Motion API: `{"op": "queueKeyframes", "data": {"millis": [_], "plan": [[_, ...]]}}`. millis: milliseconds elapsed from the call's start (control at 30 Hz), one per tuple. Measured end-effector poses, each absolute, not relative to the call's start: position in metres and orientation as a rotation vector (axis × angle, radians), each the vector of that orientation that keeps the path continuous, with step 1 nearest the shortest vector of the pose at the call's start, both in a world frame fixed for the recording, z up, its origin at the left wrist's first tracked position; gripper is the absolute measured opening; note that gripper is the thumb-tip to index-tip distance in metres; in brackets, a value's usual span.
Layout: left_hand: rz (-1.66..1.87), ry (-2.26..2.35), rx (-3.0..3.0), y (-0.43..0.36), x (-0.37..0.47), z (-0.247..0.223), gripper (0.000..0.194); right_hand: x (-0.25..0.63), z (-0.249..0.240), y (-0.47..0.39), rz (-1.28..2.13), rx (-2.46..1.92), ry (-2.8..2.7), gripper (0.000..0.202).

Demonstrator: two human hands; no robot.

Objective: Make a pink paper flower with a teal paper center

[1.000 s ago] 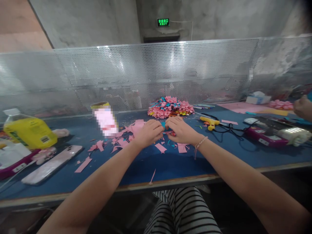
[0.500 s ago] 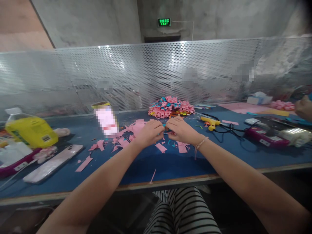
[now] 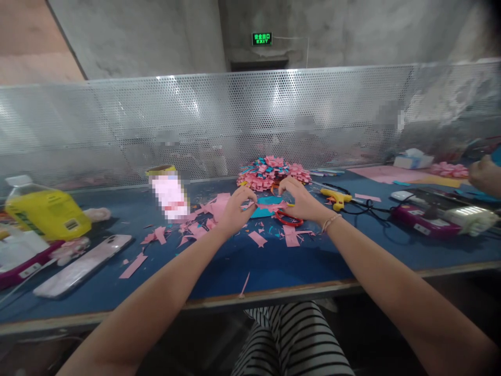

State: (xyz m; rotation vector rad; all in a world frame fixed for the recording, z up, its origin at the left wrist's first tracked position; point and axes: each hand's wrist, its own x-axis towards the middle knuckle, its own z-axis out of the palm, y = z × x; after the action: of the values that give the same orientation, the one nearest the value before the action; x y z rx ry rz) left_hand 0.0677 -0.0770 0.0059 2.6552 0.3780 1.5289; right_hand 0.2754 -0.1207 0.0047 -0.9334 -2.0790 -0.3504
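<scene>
My left hand (image 3: 238, 210) is held over the table with its fingers curved and a gap between thumb and forefinger. It is at the left edge of a blue paper piece (image 3: 271, 200). On the other side, my right hand (image 3: 300, 201) has its fingers bent and apart, holding nothing that I can see. Pink paper (image 3: 274, 208) shows in front of the blue piece between the hands; whether a fingertip touches it is unclear. Close under my right hand lies a pair of scissors with red handles (image 3: 289, 218).
A heap of pink and blue paper flowers (image 3: 270, 172) stands behind my hands. Pink scraps (image 3: 195, 228) litter the table. A yellow glue gun (image 3: 335, 199) and a purple power strip (image 3: 425, 222) lie right; a phone (image 3: 84, 265) and yellow bottle (image 3: 50, 211) left. Another person's hand (image 3: 485, 175) is far right.
My hands have moved apart, the right one going right and the left one slightly left. The blue paper and the red scissor handles between them have come into view.
</scene>
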Motion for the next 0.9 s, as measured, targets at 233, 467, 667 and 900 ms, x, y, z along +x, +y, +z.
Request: {"op": "queueKeyframes", "data": {"millis": [233, 467, 667, 900], "plan": [[1.392, 0.461, 2.391, -0.064, 0.069, -0.004, 0.007, 0.266, 0.008, -0.125, -0.281, -0.861, -2.062, 0.025], [1.304, 0.487, 2.199, -0.06, 0.068, -0.008, 0.008, 0.259, 0.009, -0.13, -0.221, -0.825, -2.086, 0.021], [1.46, 0.46, 2.288, -0.062, 0.066, -0.002, 0.008, 0.255, 0.009, -0.132, -0.235, -0.809, -2.116, 0.019], [1.726, 0.391, 2.547, -0.073, 0.064, 0.011, 0.014, 0.255, 0.011, -0.135, -0.316, -0.845, -2.178, 0.017]]}}
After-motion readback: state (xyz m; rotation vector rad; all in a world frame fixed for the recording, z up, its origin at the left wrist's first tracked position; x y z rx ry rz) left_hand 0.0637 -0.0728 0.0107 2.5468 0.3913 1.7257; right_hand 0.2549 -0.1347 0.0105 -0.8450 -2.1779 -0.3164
